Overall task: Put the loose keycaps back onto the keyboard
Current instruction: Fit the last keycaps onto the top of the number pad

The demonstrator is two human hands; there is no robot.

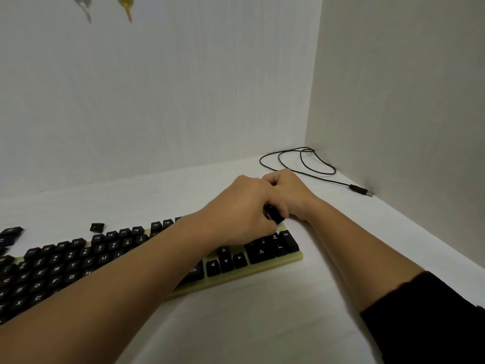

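A keyboard (pixel 294 258) with black keycaps on a pale yellow-green base lies slanted across the white table. Both hands meet over its far right corner, above the number pad. My left hand (pixel 238 208) reaches across the keyboard, fingers curled down on a long black keycap (pixel 274 215). My right hand (pixel 291 193) is fisted right beside it, touching the same keycap; its fingertips are hidden. One loose black keycap (pixel 96 227) lies behind the function row. More loose keycaps (pixel 10 232) sit at the left edge.
The keyboard's black USB cable (pixel 309 164) loops in the back right corner, its plug (pixel 360 191) by the right wall. White walls close the back and right. A white tool (pixel 84 6) and a yellow tool (pixel 127 6) hang high on the back wall.
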